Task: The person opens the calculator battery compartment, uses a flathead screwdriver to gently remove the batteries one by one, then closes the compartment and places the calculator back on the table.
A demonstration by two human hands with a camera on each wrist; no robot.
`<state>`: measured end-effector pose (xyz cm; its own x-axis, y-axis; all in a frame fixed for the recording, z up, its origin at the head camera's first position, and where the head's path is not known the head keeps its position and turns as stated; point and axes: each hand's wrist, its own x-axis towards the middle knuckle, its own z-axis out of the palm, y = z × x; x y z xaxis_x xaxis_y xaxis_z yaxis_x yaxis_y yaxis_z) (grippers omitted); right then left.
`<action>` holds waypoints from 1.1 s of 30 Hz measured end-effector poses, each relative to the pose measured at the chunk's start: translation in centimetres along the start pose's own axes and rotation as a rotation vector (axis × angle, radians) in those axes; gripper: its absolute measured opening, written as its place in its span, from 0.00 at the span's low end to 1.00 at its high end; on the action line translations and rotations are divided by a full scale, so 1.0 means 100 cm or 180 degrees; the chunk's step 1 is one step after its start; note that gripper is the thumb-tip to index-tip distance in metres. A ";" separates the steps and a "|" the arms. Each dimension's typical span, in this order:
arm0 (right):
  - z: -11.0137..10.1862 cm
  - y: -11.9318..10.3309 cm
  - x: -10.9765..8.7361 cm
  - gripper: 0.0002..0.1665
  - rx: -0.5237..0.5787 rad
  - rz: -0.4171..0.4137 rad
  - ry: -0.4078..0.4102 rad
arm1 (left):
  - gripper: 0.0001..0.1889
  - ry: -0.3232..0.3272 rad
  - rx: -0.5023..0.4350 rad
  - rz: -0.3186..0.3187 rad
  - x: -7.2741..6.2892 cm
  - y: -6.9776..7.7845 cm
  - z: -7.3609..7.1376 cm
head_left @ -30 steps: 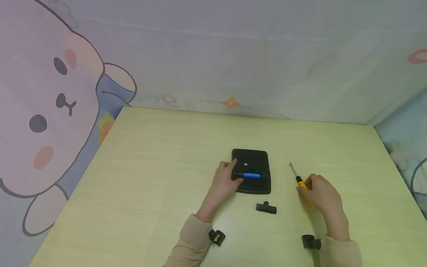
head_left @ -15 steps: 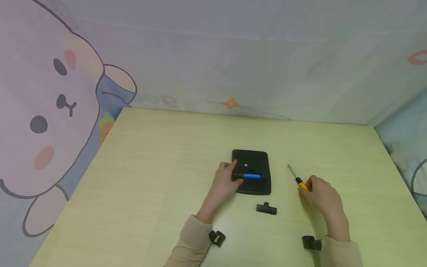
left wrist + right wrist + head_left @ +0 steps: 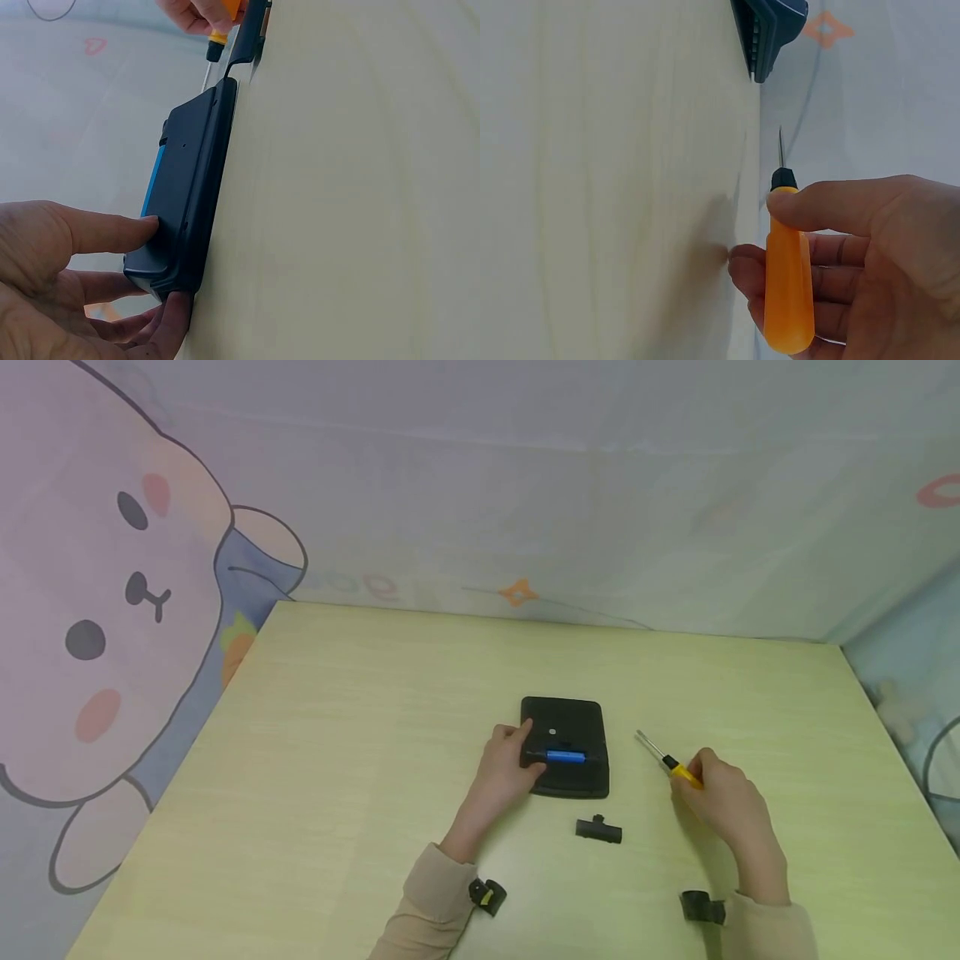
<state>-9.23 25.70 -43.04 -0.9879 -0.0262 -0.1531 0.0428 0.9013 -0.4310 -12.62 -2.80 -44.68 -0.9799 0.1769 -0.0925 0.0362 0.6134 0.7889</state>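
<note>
A flat black device [image 3: 566, 714] lies back side up on the table, a blue battery [image 3: 565, 757] in its slot. My left hand [image 3: 501, 770] grips the device's left edge, thumb on the upper face and fingers around the side, as the left wrist view shows. To the right of the device, my right hand [image 3: 726, 797] holds a screwdriver [image 3: 787, 289] by its yellow handle, thumb near the black collar. Its metal shaft points up and left toward the device, with a gap between. A small black T-shaped plastic piece [image 3: 598, 830] lies just in front of the device.
The pale wooden table [image 3: 375, 693] reaches back to a hanging printed cloth [image 3: 600, 510] with a cartoon animal at left. Black wrist mounts [image 3: 489, 896] sit at both beige sleeves [image 3: 441, 889].
The screwdriver's tip has swung left toward the device, and its handle has turned slightly in the right hand. The left hand, device and T-shaped piece stay in place.
</note>
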 end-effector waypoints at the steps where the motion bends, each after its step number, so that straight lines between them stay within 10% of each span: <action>1: -0.001 -0.001 0.000 0.15 0.0025 -0.0011 -0.0004 | 0.34 0.0002 0.0005 -0.0006 0.000 0.000 0.000; 15: -0.003 -0.003 0.003 0.11 0.0206 -0.0557 0.0152 | 0.34 0.0014 0.0021 -0.0030 0.000 -0.001 0.001; 33: -0.002 -0.025 0.001 0.16 0.0135 -0.0531 0.0163 | 0.34 0.0001 -0.0003 -0.0028 0.001 -0.001 0.002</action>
<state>-9.48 23.54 -41.82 -0.9881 -0.1508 -0.0314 -0.1170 0.8673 -0.4839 -12.69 -2.68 -44.95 -0.9802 0.1712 -0.0993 0.0273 0.6141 0.7887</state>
